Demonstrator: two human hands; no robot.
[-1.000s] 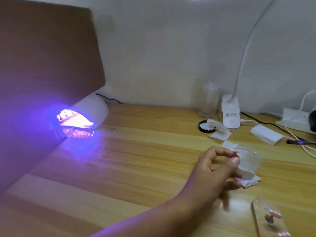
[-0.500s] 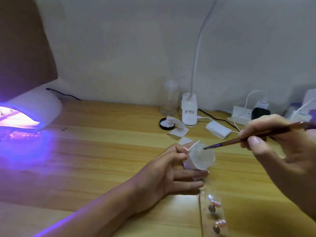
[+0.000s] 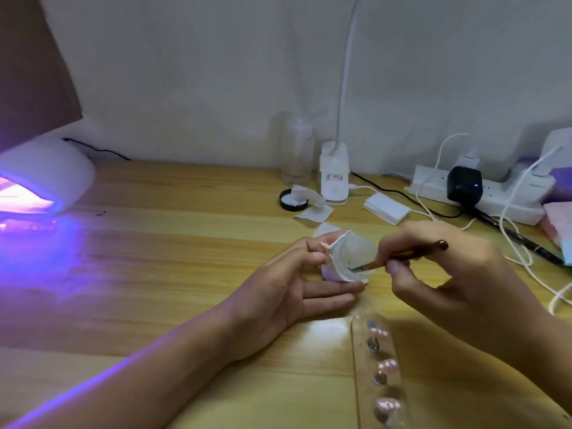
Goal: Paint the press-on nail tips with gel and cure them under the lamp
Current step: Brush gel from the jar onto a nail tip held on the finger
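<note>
My left hand [image 3: 297,280] holds a small white gel pot [image 3: 348,260] tilted on its side at the table's middle, thumb and forefinger pinching it, the other fingers stretched flat beneath. My right hand [image 3: 448,274] grips a thin brown brush [image 3: 402,253] whose tip is inside the pot's mouth. A clear strip [image 3: 379,370] carrying several pink nail tips lies near the front edge, just below my hands. The white curing lamp [image 3: 43,178] glows purple at the far left.
At the back stand a clear bottle [image 3: 297,150], a clip desk lamp [image 3: 334,174], a black lid [image 3: 292,200] with white wipes, a white block [image 3: 387,208] and a power strip [image 3: 483,196] with trailing cables. A brown board leans at the left.
The view swung right, away from the curing lamp. My right hand came in with the brush, moved left and put its tip into the pot that my left hand picked up.
</note>
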